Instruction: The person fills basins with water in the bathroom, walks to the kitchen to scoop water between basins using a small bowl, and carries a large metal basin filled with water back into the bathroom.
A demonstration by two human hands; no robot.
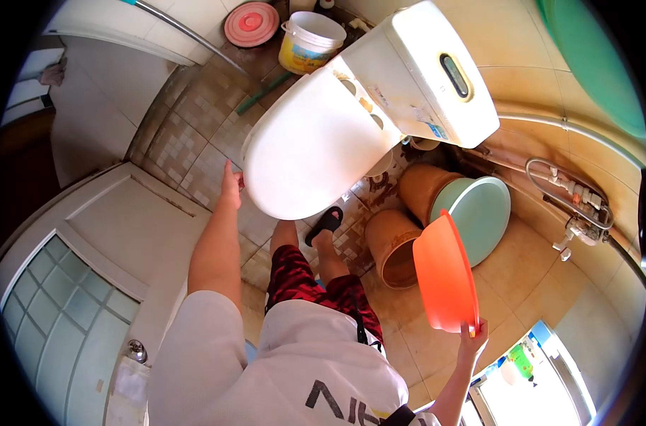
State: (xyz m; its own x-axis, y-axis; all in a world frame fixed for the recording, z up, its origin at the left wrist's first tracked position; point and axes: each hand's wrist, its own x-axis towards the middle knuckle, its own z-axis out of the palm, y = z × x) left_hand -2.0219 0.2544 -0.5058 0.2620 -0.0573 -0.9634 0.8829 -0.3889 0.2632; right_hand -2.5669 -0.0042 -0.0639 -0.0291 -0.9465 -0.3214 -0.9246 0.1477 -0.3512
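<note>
My left hand (232, 186) is beside the left edge of the closed white toilet lid (312, 153); its fingers are partly extended, and nothing shows in them. An orange basin (445, 273) is tilted on its side at the right, and my right hand (473, 336) grips its lower rim. Behind that basin lies a pale green basin (482, 213), next to two brown pots, one (394, 248) in front and another (422, 186) farther back. The white toilet tank (422, 78) rises behind the lid.
A white bucket (310, 44) and a round pink lid (252, 24) are at the top. The white door (142, 245) stands at the left. Taps and pipes (578, 206) line the right wall. My sandalled foot (326, 224) is below the toilet.
</note>
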